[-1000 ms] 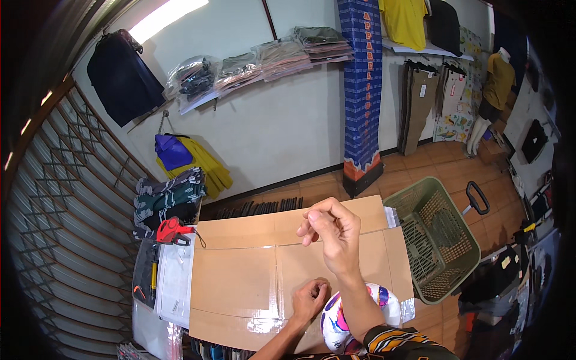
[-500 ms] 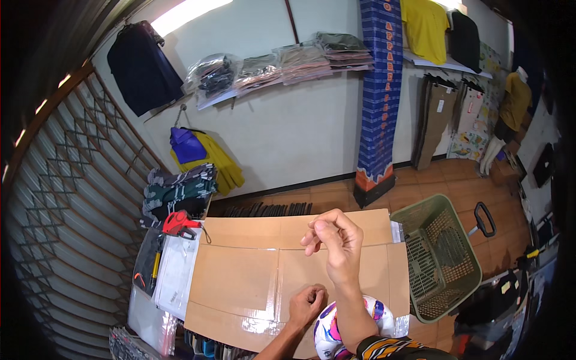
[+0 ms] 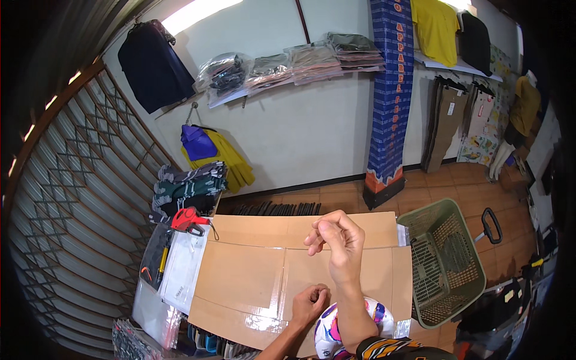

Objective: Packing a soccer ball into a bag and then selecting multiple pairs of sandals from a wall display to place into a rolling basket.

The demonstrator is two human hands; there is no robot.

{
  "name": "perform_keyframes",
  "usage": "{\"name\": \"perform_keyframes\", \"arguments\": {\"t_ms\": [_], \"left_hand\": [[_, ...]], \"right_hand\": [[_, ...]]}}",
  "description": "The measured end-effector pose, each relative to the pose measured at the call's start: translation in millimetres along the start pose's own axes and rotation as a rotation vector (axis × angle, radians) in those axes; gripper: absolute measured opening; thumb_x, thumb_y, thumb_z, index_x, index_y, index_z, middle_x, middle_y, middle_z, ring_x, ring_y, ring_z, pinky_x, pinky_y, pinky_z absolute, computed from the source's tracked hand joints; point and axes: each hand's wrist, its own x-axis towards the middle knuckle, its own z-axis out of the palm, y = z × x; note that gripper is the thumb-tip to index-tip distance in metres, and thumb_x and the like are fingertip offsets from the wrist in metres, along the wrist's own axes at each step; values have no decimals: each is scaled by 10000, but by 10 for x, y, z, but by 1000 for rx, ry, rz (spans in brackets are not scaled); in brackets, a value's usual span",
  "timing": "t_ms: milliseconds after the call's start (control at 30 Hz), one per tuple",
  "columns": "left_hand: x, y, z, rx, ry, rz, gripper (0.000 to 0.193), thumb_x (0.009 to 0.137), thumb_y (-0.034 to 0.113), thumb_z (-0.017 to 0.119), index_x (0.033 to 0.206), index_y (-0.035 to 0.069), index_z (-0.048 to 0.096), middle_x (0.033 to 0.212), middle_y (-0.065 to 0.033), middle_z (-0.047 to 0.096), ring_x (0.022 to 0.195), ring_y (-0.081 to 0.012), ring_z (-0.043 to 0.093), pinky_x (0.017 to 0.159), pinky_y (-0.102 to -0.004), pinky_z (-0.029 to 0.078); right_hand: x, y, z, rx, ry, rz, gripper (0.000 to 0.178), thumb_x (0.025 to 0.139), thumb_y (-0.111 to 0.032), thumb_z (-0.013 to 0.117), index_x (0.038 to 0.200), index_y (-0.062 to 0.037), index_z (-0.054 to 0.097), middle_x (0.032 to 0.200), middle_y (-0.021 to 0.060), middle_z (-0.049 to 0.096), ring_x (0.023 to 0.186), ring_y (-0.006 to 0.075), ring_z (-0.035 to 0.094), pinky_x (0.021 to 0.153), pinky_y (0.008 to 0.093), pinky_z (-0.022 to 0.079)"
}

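Raised over a flattened brown cardboard sheet [image 3: 240, 276], my right hand [image 3: 338, 243] has its fingers bent in and the thumb closed toward them. Whether something thin is pinched there is too small to see. My left hand [image 3: 308, 304] is lower and to the left, its fingers curled closed; what they hold, if anything, is hidden. Just right of the left hand is a rounded white thing with pink, purple and blue patterns [image 3: 327, 336]. My right forearm crosses in front of it and covers part of it.
A red tape dispenser [image 3: 189, 221] and a yellow-handled tool [image 3: 162, 260] lie left of the cardboard, by white plastic packaging [image 3: 182, 273]. Folded clothes [image 3: 189, 192] are stacked behind. A green plastic basket [image 3: 441, 264] with a black handle stands right, near a blue pillar [image 3: 390, 102].
The view has shifted slightly, so the surroundings sit a little further right. Both hands keep nearly the same pose and place.
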Motion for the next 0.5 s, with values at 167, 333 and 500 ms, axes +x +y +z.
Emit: {"name": "perform_keyframes", "arguments": {"t_ms": [167,333,500], "left_hand": [[-13,41,-14,-54,-17,-11,131,892,117,609,875,5,676,716,-46,674,635,-72,614,617,-229,499],[5,20,-23,-17,-39,-2,128,887,117,608,869,14,681,723,-47,680,637,-83,628,621,-237,506],[14,-46,-37,14,-28,42,129,881,136,614,868,31,687,730,-56,688,635,-106,644,622,-250,512]], "right_hand": [[-3,-1,22,-11,0,-14,133,935,-88,539,840,-6,584,677,56,614,566,89,586,502,206,456],[-4,-3,32,-28,3,-38,135,943,-78,528,839,-12,583,687,46,606,562,79,574,503,201,453],[-4,-1,43,-86,-1,-54,129,942,-88,537,848,-17,590,687,58,625,547,63,551,509,193,446]]}}
